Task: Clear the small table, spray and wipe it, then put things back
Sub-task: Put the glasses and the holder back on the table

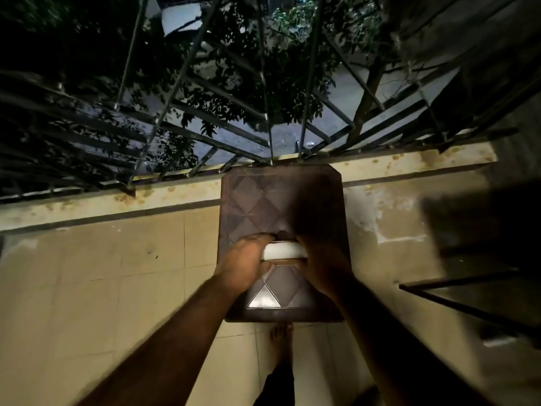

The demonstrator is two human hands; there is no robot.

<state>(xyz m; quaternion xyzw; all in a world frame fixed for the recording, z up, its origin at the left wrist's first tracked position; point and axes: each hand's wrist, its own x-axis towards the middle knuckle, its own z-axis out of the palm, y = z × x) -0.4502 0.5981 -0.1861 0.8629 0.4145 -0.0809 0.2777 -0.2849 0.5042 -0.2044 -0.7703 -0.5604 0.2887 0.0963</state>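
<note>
I see both hands, left (244,260) and right (320,263), gripping a white rounded object (284,249) over the small brown diamond-patterned desk (263,206).

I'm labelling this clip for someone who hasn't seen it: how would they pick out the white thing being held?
Find the small brown table with the diamond-patterned top, standing against the low balcony wall under the metal grille. Over its middle, the left hand and right hand grip a flat white object with rounded edges. It is the only white, bright thing on the dark top.

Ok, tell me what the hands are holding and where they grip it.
Both hands hold a white object above the small table: left hand on its left end, right hand on its right end.
</note>
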